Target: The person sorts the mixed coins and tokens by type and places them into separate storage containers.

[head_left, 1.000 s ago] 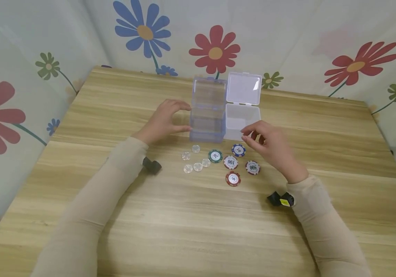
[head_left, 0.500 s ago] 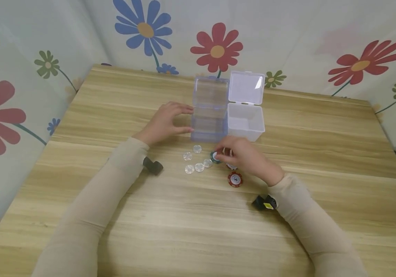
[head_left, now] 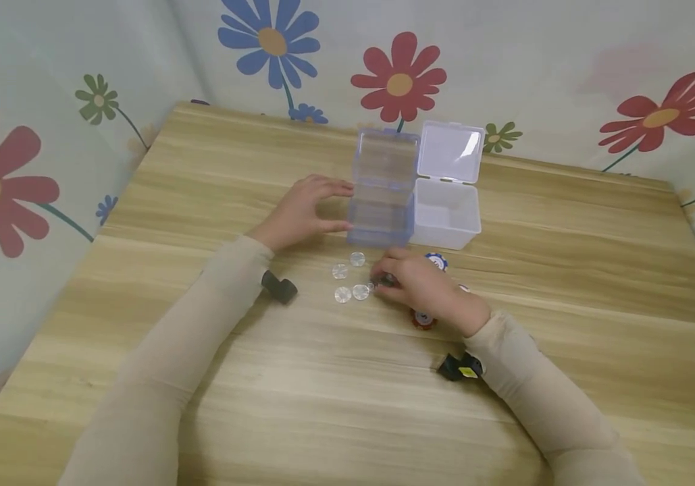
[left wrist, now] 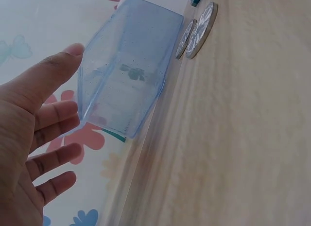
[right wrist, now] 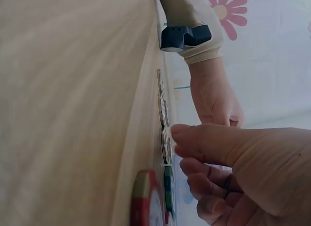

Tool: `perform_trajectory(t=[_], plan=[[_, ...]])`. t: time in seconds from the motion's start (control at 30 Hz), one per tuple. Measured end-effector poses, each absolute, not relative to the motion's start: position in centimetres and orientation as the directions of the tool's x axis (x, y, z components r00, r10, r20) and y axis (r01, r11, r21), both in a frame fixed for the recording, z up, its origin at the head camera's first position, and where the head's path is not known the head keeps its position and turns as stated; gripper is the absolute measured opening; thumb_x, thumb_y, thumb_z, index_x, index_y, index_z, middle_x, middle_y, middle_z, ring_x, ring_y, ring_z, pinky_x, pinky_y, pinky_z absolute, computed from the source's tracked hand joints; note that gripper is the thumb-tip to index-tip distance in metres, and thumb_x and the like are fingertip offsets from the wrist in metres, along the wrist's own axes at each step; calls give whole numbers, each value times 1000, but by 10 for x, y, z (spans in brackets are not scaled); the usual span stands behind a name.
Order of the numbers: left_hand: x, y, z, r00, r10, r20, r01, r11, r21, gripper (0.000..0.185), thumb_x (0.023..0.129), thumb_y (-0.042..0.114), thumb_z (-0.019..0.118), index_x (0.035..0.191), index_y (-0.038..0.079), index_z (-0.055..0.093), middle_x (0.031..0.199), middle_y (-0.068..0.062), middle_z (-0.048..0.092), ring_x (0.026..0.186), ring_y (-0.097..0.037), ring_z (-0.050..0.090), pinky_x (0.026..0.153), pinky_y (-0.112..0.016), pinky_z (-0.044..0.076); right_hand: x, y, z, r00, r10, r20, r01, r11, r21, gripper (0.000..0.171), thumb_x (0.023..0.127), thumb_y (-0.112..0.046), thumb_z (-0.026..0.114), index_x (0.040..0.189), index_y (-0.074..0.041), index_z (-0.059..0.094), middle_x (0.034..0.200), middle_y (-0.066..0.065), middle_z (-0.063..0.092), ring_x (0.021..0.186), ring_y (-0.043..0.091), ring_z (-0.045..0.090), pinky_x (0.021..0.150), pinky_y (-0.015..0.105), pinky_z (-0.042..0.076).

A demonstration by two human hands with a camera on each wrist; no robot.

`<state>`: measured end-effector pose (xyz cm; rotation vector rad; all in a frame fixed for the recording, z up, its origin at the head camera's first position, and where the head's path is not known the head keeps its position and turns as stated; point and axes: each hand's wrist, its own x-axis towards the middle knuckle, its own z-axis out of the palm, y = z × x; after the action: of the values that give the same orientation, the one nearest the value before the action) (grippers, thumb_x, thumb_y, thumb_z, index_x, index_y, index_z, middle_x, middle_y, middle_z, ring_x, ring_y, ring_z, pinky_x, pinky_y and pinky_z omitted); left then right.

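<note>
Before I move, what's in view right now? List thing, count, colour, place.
Wood-grain table: one, light brown, under both boxes.
Flower-print backdrop: one, pale, behind the table.
Open rectangular plastic box: one, translucent blue, table's far side.
Second open plastic box: one, translucent white, right of the blue.
Clear round discs: five, colourless, before the blue box, one part-hidden.
Round printed chips: at least four (green, blue-and-white, red, one too hidden to tell), under and around the right hand.
Wrist cameras: two, black, one per wrist.
Sleeves: two, beige, both forearms.
Left hand: one, bare, beside the blue box.
Right hand: one, bare, over the chips.
</note>
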<state>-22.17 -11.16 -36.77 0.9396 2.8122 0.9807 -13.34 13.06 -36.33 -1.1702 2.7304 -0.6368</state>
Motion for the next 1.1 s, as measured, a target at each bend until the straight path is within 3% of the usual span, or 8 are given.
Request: perform_trajectory(t=[1.1], plan=[[-222,-111,-367,-820,549,160,524,610,595,61,80,37,77,131,9,58,142,-6,53,136,-26,41,118,-46,24,-130,127,-366,-748,-663,-1,-623,703,-344,23,87,-23,71,100,-5,63,99,8,58,82,19,59,76,34,53]])
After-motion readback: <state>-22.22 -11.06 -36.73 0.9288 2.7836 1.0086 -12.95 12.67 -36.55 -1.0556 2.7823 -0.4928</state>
